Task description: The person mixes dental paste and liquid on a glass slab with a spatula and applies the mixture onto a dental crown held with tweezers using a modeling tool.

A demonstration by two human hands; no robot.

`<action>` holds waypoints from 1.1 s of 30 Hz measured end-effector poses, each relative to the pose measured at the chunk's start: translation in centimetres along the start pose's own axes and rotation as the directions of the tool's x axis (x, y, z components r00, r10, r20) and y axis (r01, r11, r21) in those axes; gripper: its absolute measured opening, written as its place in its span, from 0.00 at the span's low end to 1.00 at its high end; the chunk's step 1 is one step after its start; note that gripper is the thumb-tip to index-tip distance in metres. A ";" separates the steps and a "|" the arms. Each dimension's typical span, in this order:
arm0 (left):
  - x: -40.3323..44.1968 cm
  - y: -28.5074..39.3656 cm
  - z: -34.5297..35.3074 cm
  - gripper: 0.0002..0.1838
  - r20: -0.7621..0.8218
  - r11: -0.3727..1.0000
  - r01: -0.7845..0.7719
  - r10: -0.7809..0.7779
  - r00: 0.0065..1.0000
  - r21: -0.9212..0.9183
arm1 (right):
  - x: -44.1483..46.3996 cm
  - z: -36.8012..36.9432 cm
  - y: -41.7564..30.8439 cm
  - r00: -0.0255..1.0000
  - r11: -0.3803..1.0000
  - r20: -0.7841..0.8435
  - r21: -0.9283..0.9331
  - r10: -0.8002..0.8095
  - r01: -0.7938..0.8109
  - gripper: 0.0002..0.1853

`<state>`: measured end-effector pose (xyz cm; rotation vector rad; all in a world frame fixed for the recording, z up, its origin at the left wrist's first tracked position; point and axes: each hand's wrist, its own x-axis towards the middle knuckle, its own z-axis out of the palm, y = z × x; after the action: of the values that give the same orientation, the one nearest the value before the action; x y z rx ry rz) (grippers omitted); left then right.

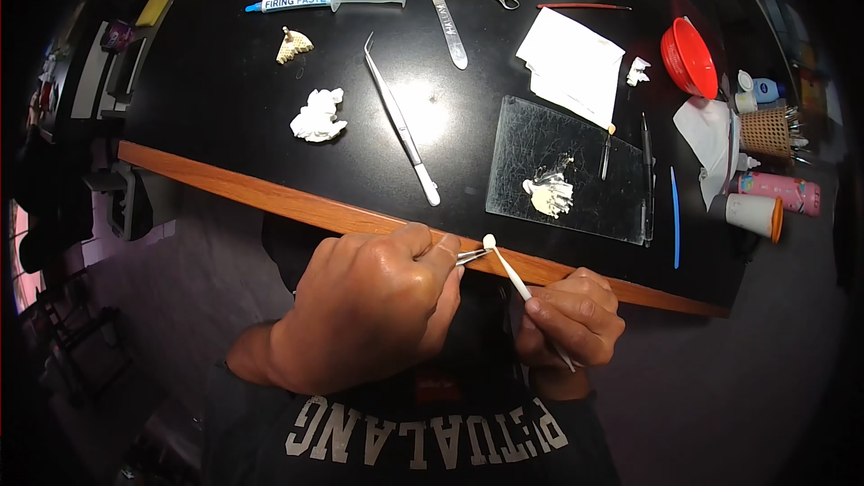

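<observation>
At the table's front edge, my left hand is closed around metal tweezers, most of them hidden in the fist. At their tips sits a small off-white piece shaped like a dental crown. My right hand pinches a thin white stick-like tool. The tool's tip meets or nearly meets the crown-like piece. Just beyond the hands lies a glass slab with a smear of cream-coloured paste on it.
On the black table lie curved tweezers, a firing paste syringe, a scalpel, crumpled tissue and folded white paper. A red bowl, a blue stick and a white cup are at the right.
</observation>
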<state>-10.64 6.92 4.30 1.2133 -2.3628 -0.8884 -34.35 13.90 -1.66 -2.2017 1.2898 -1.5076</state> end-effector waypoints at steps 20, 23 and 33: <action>-0.1 -0.1 -0.1 0.12 0.018 1.000 0.005 -0.005 1.000 0.005 | 0.2 -0.1 -0.1 1.000 1.000 0.004 0.011 0.007 -0.007 0.13; 0.0 -0.1 0.0 0.12 0.013 1.000 0.007 -0.006 1.000 -0.007 | 0.2 -0.2 -0.1 1.000 1.000 0.009 0.023 0.006 -0.007 0.13; -0.1 -0.2 0.0 0.11 0.004 1.000 -0.004 0.004 1.000 -0.004 | 0.3 -0.1 0.1 1.000 1.000 0.002 0.031 0.002 -0.002 0.13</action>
<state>-10.53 6.92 4.17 1.2056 -2.3645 -0.8953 -34.45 13.70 -1.45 -2.1818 1.2593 -1.5137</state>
